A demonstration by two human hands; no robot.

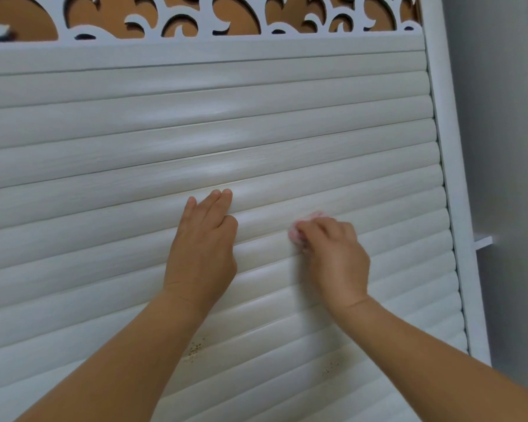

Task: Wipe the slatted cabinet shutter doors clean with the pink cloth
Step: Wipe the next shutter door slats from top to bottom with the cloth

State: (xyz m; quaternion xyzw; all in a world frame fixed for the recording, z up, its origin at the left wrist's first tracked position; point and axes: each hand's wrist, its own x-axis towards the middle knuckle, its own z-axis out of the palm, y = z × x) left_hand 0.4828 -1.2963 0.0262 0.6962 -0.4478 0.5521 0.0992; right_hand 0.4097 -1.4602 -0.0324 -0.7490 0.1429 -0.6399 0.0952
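No legible text, labels, brands, numbers or signs anywhere in view.

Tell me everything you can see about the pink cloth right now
The pink cloth is almost wholly hidden: only a small, pale pink, soft-looking bunch pokes out past the fingertips of the right hand, which grips it with curled fingers. It is crumpled rather than spread flat and is pressed against a rounded white slat of the shutter door, just right of the left hand. Its edges look blurred, so weave and size cannot be told.
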